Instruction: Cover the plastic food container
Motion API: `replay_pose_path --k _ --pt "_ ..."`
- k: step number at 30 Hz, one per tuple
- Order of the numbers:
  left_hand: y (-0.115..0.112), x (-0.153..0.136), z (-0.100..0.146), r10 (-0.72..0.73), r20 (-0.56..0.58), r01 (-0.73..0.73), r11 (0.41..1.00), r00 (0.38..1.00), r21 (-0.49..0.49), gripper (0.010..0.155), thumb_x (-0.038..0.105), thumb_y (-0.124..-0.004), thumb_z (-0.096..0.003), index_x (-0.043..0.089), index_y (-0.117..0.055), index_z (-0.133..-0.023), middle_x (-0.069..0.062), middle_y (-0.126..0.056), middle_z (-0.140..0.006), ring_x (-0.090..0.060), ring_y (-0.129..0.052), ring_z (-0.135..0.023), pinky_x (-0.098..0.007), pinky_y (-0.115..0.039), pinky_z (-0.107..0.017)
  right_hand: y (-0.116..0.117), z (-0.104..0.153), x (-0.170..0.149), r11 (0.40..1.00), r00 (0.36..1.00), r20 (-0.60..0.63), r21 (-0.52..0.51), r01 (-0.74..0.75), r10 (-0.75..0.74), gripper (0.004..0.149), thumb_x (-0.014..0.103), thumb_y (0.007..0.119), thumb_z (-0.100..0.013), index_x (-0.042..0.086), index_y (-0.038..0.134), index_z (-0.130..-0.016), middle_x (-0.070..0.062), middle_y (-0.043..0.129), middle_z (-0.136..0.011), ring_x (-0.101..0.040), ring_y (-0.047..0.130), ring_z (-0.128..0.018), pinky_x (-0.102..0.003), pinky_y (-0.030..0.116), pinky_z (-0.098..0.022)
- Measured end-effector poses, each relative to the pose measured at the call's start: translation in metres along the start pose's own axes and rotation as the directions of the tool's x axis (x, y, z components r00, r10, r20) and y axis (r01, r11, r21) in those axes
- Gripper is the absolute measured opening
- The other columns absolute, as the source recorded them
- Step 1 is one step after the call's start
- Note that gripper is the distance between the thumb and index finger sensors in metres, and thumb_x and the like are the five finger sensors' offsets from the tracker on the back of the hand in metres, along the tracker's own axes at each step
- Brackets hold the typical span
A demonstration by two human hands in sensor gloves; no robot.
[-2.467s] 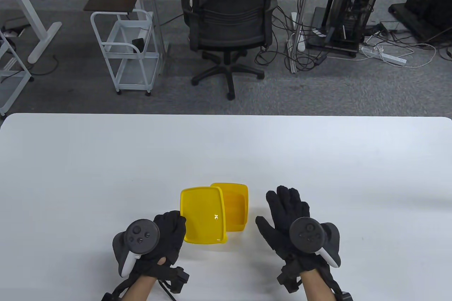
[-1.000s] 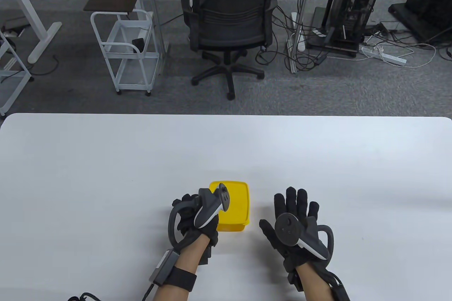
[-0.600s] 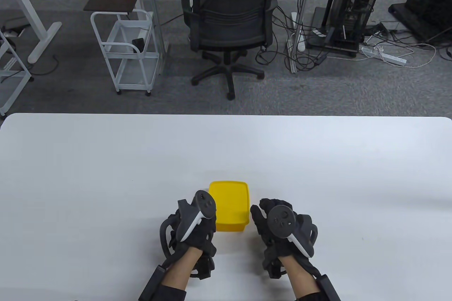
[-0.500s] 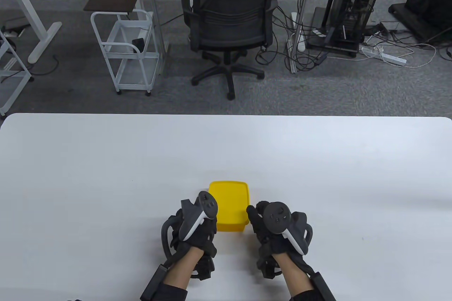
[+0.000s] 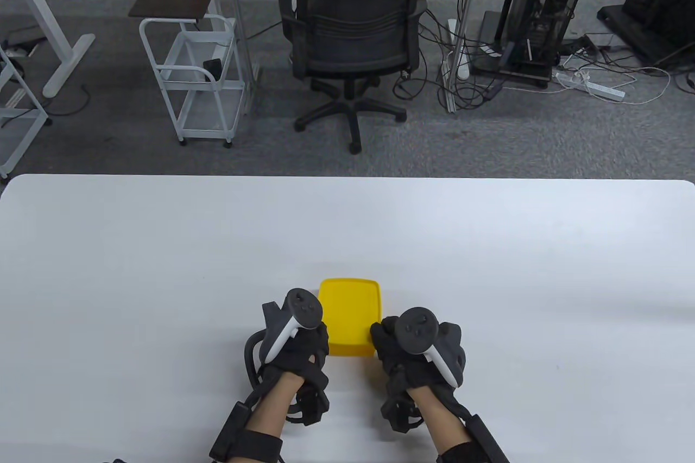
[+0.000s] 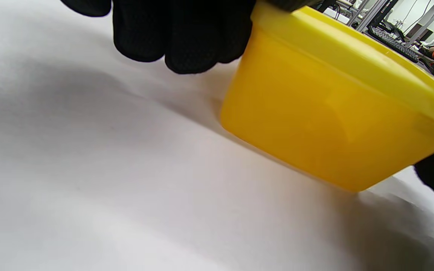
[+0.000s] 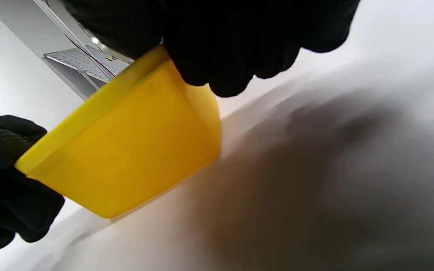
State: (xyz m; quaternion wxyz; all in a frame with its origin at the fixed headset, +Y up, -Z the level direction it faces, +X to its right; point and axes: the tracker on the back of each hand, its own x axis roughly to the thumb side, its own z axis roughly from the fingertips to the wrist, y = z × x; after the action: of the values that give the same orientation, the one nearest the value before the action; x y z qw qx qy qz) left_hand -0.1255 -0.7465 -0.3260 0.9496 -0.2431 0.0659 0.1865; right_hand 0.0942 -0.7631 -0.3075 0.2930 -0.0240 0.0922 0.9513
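Observation:
A yellow plastic food container [image 5: 349, 322] stands on the white table [image 5: 163, 267] near the front edge, with its yellow lid [image 5: 350, 300] lying on top. My left hand [image 5: 304, 341] presses on the container's near left corner; its fingers [image 6: 187, 34] curl over the lid's edge [image 6: 352, 52] beside the container's wall [image 6: 315, 124]. My right hand [image 5: 399, 346] presses on the near right corner; its fingers [image 7: 232, 41] lie over the lid's rim above the container's wall [image 7: 134, 150]. The left hand's glove also shows in the right wrist view [image 7: 2, 180].
The white table stretches wide to the left, right and back of the container. Beyond its far edge are an office chair [image 5: 353, 29], a white cart [image 5: 190, 77] and desks with cables on the floor.
The left hand has brought the lid from beside the container onto it. Both hands have then closed in on the container's near corners, the right hand moving left from the table.

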Motion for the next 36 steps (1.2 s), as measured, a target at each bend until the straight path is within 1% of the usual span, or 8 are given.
replay_pose_path --k 3,6,13,18,23,28,31,36 --pt "0.001 0.002 -0.001 -0.014 0.001 0.014 1.000 1.000 -0.026 0.046 0.034 -0.050 -0.0636 0.007 -0.063 -0.098 -0.017 -0.078 -0.094 -0.045 -0.062 -0.099 -0.072 -0.039 -0.079 0.000 -0.002 -0.001 0.999 0.999 -0.009 0.013 0.038 -0.038 0.042 0.040 0.070 -0.067 0.005 0.078 -0.090 -0.019 0.085 -0.088 -0.048 0.078 -0.084 -0.054 0.070 -0.068" --pt "0.004 0.003 -0.003 -0.076 0.007 0.076 0.988 0.997 -0.132 0.046 0.034 -0.048 -0.0638 0.008 -0.062 -0.099 -0.016 -0.076 -0.095 -0.045 -0.059 -0.101 -0.072 -0.037 -0.080 0.000 -0.003 0.000 0.999 1.000 -0.001 0.030 0.031 -0.031 0.042 0.037 0.069 -0.067 0.003 0.078 -0.090 -0.020 0.086 -0.087 -0.048 0.079 -0.083 -0.055 0.071 -0.067" --pt "0.002 0.003 -0.009 -0.131 0.047 0.137 0.972 0.990 -0.191 0.045 0.034 -0.044 -0.0631 0.010 -0.059 -0.099 -0.015 -0.073 -0.096 -0.044 -0.057 -0.102 -0.072 -0.035 -0.080 -0.002 -0.007 0.006 0.994 0.999 -0.002 0.105 -0.031 0.032 0.041 0.035 0.067 -0.068 0.001 0.077 -0.090 -0.021 0.084 -0.087 -0.048 0.077 -0.084 -0.055 0.069 -0.068" --pt "-0.002 0.011 -0.004 -0.283 0.034 0.285 0.951 0.959 -0.118 0.046 0.037 -0.042 -0.0629 0.013 -0.059 -0.098 -0.012 -0.074 -0.095 -0.042 -0.057 -0.102 -0.072 -0.032 -0.081 0.006 -0.001 0.011 0.986 0.987 0.021 0.062 -0.157 0.156 0.041 0.034 0.063 -0.068 0.001 0.077 -0.089 -0.020 0.085 -0.085 -0.047 0.078 -0.083 -0.055 0.069 -0.068" --pt "-0.004 0.008 -0.001 -0.290 0.038 0.292 0.954 0.956 -0.065 0.047 0.039 -0.042 -0.0631 0.014 -0.059 -0.099 -0.012 -0.073 -0.097 -0.042 -0.056 -0.103 -0.071 -0.032 -0.081 0.009 0.004 0.015 0.968 0.967 0.043 -0.016 -0.251 0.251 0.042 0.036 0.063 -0.068 0.003 0.079 -0.089 -0.019 0.086 -0.086 -0.047 0.078 -0.084 -0.055 0.070 -0.068" --pt "0.004 0.004 0.014 -0.385 -0.006 0.382 0.915 0.923 0.128 0.058 0.047 -0.045 -0.0624 0.017 -0.052 -0.111 -0.019 -0.057 -0.119 -0.048 -0.043 -0.113 -0.073 -0.025 -0.082 -0.012 0.007 0.002 0.935 0.948 0.028 -0.176 -0.307 0.317 0.055 0.049 0.061 -0.066 0.009 0.073 -0.102 -0.022 0.080 -0.100 -0.049 0.071 -0.093 -0.062 0.061 -0.074" --pt "0.026 -0.002 0.030 -0.378 0.034 0.361 0.905 0.925 0.225 0.062 0.049 -0.045 -0.0620 0.018 -0.045 -0.116 -0.019 -0.047 -0.126 -0.048 -0.038 -0.116 -0.073 -0.025 -0.082 -0.037 0.013 -0.016 0.888 0.929 0.026 -0.305 -0.345 0.370 0.057 0.050 0.060 -0.066 0.009 0.068 -0.106 -0.024 0.072 -0.107 -0.050 0.064 -0.099 -0.063 0.058 -0.076" --pt "0.047 -0.031 0.051 -0.301 0.236 0.224 0.926 0.924 0.303 0.066 0.052 -0.047 -0.0609 0.024 -0.035 -0.120 -0.016 -0.024 -0.133 -0.047 -0.019 -0.121 -0.073 -0.020 -0.083 -0.050 0.020 -0.038 0.857 0.869 0.095 -0.248 -0.452 0.485 0.064 0.052 0.059 -0.065 0.012 0.054 -0.114 -0.024 0.051 -0.119 -0.049 0.040 -0.110 -0.069 0.042 -0.080"
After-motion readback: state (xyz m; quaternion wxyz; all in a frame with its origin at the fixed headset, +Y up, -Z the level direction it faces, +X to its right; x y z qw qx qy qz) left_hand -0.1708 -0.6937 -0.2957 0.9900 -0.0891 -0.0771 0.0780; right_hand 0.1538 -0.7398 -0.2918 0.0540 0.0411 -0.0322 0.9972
